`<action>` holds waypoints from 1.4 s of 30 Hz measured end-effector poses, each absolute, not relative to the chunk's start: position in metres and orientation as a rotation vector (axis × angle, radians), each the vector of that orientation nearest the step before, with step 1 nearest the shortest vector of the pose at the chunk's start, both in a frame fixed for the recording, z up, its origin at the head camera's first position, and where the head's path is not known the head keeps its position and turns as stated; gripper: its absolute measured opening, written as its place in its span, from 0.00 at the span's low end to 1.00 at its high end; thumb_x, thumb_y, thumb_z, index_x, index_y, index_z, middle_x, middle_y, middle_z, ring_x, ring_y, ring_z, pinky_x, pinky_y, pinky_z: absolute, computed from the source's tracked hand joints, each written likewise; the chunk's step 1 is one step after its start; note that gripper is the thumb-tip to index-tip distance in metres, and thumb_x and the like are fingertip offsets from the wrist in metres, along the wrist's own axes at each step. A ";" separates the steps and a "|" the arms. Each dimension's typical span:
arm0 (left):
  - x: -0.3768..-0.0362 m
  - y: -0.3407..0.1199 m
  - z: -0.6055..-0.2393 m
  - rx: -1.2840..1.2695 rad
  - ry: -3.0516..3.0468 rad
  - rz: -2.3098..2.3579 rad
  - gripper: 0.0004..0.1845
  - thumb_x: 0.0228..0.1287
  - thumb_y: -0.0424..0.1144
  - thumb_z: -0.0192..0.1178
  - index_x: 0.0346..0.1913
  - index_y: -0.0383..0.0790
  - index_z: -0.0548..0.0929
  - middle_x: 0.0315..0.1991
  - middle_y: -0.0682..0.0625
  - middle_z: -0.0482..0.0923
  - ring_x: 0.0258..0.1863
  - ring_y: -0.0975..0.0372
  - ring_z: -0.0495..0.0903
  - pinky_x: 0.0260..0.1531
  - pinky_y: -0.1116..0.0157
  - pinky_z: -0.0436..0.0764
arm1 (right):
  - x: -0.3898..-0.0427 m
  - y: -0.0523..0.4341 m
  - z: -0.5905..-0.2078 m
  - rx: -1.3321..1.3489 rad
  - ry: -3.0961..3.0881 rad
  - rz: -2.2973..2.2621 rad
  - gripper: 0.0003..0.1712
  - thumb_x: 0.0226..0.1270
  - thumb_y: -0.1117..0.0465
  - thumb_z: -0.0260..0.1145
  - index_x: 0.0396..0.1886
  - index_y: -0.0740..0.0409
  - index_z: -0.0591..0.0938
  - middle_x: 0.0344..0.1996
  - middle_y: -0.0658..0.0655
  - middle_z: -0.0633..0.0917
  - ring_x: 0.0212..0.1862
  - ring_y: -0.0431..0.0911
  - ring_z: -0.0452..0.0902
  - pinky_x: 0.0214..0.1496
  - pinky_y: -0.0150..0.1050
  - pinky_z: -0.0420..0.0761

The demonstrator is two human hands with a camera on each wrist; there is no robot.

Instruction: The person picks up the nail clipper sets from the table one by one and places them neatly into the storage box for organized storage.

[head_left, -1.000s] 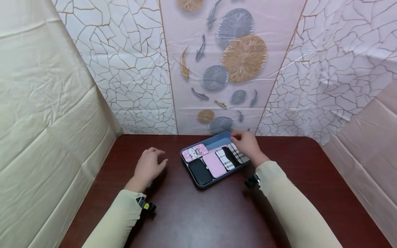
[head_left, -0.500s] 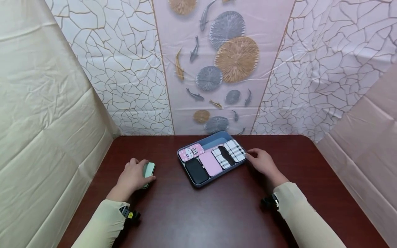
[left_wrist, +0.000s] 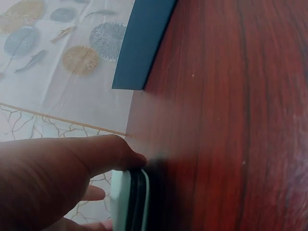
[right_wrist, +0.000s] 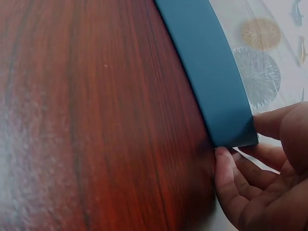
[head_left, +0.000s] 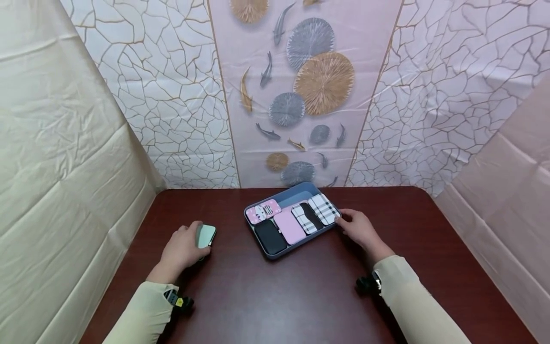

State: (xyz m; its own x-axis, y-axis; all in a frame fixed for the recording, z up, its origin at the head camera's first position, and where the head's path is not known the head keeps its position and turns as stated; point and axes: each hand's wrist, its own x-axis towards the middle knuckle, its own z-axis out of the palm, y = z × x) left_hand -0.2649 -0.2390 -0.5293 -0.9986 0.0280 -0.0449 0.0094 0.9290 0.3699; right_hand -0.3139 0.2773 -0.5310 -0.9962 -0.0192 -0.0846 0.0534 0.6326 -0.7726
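Observation:
In the head view my left hand [head_left: 179,248] grips a small mint-green flat case [head_left: 207,233] on the table's left side. The left wrist view shows the thumb [left_wrist: 115,153] against the edge of this case [left_wrist: 120,199], which has a dark band along its side. My right hand [head_left: 363,232] pinches the right corner of a blue tray [head_left: 298,193]; in the right wrist view its fingers [right_wrist: 226,175] meet the corner of the tray wall [right_wrist: 216,91]. Inside lie a pink cartoon case [head_left: 263,211], a black case [head_left: 270,237], a plain pink case [head_left: 290,226] and two plaid cases [head_left: 324,209].
The tray sits at an angle near the back of the dark red wooden table [head_left: 275,296]. Its back right part shows bare blue floor. A patterned cloth backdrop [head_left: 185,95] stands right behind the table, with pale cloth [head_left: 73,191] on both sides.
My right hand has come from above the tray's back right part to its right corner. My left hand has moved left and taken hold of the mint-green case. The head view has shifted slightly.

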 end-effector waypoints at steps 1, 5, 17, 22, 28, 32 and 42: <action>-0.264 -0.239 -0.530 0.034 3.044 0.593 0.46 0.62 0.48 0.78 0.79 0.35 0.70 0.63 0.28 0.77 0.57 0.39 0.78 0.51 0.39 0.82 | -0.313 0.277 -0.532 0.025 2.754 -1.318 0.30 0.85 0.56 0.64 0.75 0.72 0.76 0.69 0.75 0.79 0.42 0.51 0.88 0.45 0.44 0.88; -0.265 -0.236 -0.528 0.087 3.092 0.651 0.45 0.60 0.46 0.77 0.78 0.35 0.71 0.67 0.30 0.76 0.61 0.38 0.77 0.55 0.38 0.81 | -0.306 0.275 -0.532 0.033 2.752 -1.319 0.30 0.84 0.56 0.65 0.75 0.72 0.76 0.69 0.76 0.78 0.40 0.50 0.88 0.45 0.46 0.88; -0.258 -0.205 -0.496 0.395 3.131 0.946 0.40 0.56 0.37 0.82 0.73 0.42 0.79 0.66 0.42 0.82 0.58 0.46 0.77 0.52 0.44 0.83 | -0.278 0.271 -0.528 -0.003 2.800 -1.183 0.27 0.82 0.56 0.68 0.70 0.70 0.78 0.54 0.68 0.86 0.36 0.47 0.86 0.41 0.45 0.86; -0.252 -0.180 -0.484 0.510 3.085 1.012 0.38 0.55 0.36 0.82 0.71 0.45 0.81 0.63 0.45 0.83 0.57 0.49 0.77 0.51 0.47 0.84 | -0.267 0.268 -0.527 -0.050 2.832 -1.147 0.26 0.82 0.55 0.69 0.66 0.70 0.79 0.48 0.64 0.88 0.34 0.46 0.85 0.41 0.46 0.85; -0.246 -0.147 -0.477 0.650 3.015 1.022 0.37 0.53 0.35 0.82 0.68 0.47 0.83 0.60 0.48 0.84 0.55 0.52 0.77 0.51 0.53 0.83 | -0.256 0.259 -0.525 -0.074 2.873 -1.079 0.23 0.81 0.54 0.70 0.61 0.67 0.81 0.45 0.61 0.88 0.37 0.48 0.82 0.42 0.47 0.83; -0.246 -0.126 -0.478 0.722 2.957 1.055 0.36 0.53 0.35 0.82 0.68 0.47 0.84 0.60 0.49 0.84 0.56 0.53 0.76 0.51 0.54 0.83 | -0.248 0.253 -0.525 -0.052 2.874 -1.064 0.21 0.80 0.53 0.72 0.58 0.65 0.82 0.43 0.58 0.87 0.36 0.47 0.80 0.40 0.45 0.81; -0.250 -0.093 -0.489 0.875 2.893 1.060 0.34 0.55 0.35 0.82 0.67 0.45 0.84 0.62 0.50 0.85 0.58 0.53 0.78 0.56 0.54 0.82 | -0.241 0.249 -0.514 -0.077 2.972 -1.029 0.22 0.81 0.51 0.71 0.59 0.65 0.85 0.46 0.59 0.88 0.46 0.52 0.84 0.51 0.54 0.83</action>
State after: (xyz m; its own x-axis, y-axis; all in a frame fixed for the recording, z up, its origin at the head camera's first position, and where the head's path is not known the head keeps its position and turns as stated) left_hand -0.2503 -0.0929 -0.4885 -0.8492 0.4725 0.2359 0.5131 0.6322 0.5806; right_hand -0.2411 0.2493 -0.5139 -0.9988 -0.0450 0.0202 -0.0479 0.7848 -0.6179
